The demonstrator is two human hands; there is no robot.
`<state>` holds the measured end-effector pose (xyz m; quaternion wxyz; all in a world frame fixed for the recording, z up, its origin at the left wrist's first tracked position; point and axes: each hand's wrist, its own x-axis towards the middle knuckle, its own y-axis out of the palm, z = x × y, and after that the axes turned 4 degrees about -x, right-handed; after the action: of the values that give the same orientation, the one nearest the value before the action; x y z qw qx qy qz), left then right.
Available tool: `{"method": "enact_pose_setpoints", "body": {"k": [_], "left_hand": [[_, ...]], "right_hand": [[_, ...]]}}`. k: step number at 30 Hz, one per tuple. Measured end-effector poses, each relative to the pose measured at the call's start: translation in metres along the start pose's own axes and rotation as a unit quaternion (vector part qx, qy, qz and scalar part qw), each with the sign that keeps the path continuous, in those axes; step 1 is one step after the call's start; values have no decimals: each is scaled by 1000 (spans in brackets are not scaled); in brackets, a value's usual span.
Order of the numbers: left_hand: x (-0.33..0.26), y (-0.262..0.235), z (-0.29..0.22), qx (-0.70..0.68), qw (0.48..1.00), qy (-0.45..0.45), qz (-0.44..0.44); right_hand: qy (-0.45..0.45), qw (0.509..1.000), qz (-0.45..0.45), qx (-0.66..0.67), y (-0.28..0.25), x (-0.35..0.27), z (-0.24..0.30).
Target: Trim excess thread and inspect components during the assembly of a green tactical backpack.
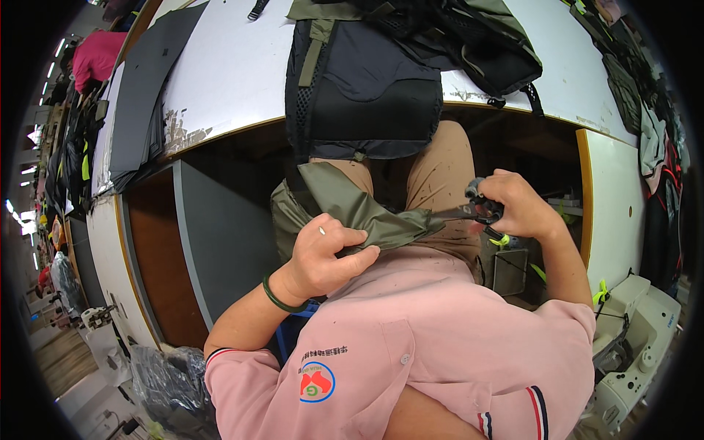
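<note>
A soft sheen is given off by the smooth, creased olive cloth (345, 196), dark metal is seen in the scissors (469, 211), matt fabric and mesh are joined in the black bag (374, 110), and the smooth white tabletop (235, 73) is chipped rough near its edge.

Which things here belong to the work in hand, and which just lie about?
In the work:
olive fabric, in left hand
scissors, in right hand
possibly black backpack

Lying about:
dark grey sheets
white sewing machine
</note>
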<state>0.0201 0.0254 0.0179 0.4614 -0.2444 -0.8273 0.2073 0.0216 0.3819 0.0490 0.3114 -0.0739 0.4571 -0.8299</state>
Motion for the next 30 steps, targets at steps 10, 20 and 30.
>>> {"method": "enact_pose_setpoints", "body": {"k": [10, 20, 30], "left_hand": [[33, -19, -11, -81, 979, -173, 76], [19, -64, -4, -19, 868, -441, 225], [20, -67, -7, 151, 960, -89, 217]], "right_hand": [[-139, 983, -51, 108, 29, 46, 44], [-129, 988, -45, 76, 30, 40, 32], [-115, 990, -68, 47, 28, 30, 25]]}}
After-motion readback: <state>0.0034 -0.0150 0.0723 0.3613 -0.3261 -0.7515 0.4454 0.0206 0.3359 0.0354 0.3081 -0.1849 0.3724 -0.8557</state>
